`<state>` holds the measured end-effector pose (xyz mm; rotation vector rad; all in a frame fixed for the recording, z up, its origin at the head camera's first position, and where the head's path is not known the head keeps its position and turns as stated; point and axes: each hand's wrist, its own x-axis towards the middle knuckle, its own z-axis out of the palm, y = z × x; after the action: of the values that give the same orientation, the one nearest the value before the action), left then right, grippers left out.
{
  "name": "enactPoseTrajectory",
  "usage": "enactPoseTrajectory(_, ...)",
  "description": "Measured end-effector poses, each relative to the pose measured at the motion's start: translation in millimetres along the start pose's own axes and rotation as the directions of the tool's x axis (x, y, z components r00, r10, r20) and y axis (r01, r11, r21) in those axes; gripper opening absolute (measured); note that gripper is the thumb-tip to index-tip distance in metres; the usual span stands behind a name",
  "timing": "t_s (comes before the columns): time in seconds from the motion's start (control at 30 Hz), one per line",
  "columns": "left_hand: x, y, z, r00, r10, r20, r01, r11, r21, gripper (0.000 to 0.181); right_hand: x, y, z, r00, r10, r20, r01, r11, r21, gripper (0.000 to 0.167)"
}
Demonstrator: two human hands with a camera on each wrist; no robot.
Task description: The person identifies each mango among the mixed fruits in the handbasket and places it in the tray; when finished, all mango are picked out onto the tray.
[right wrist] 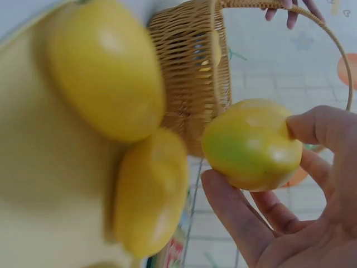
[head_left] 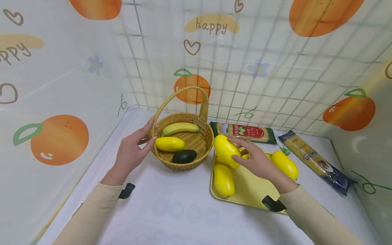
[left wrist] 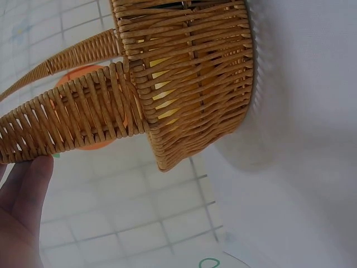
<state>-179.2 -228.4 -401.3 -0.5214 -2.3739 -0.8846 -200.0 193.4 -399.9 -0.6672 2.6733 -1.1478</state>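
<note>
The white table (head_left: 137, 217) calls for a calm, unhurried lift, since the yellow tray (head_left: 251, 190) toward its right edge and the wicker basket (head_left: 201, 146), left of the tray and toward the far edge, stand just beside each other. The step in hand seems to be raising one fruit off the tray while the basket is steadied. For that, the left hand (head_left: 133, 148), its thumb and fingers set about the left foot of the basket's handle (head_left: 204, 107), does best to hold lightly, so that the basket neither tips nor slides. The right hand (head_left: 257, 158) pinches the yellow mango (head_left: 226, 151), thumb on one side and fingers opposite. The skin looks smooth, so an even pinch near the fruit's middle should guard against slipping, and enough height should spare the basket rim and the neighbouring mango (head_left: 224, 180) a knock.

The held mango is at the right hand's fingertips, well out from the palm and on its basket side. It hangs above the tray's far left corner, apart from the tray's surface. Inside the basket lie a banana (head_left: 180, 128), another mango (head_left: 169, 144) and a dark avocado (head_left: 184, 156).
</note>
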Motion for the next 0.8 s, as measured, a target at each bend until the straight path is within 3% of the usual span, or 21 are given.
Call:
enactPoseTrajectory(0.27,-0.3,0.6,0.2,1.000,-0.016,0.008,0.016,1.000,0.006,0.075,-50.7,29,-3,0.996,0.081,-0.047,-0.082,0.996,-0.025,0.056)
enactPoseTrajectory(0.43,-0.3,0.5,0.2,1.000,-0.015,0.005,0.015,1.000,0.011,0.076,-74.3,44,4,0.983,0.177,-0.041,-0.178,0.983,-0.033,0.058)
enactPoseTrajectory(0.8,-0.4,-0.7,0.8,1.000,-0.019,0.004,0.019,1.000,0.010,0.077,-97.6,63,14,0.945,0.326,0.032,-0.327,0.945,0.027,0.060)
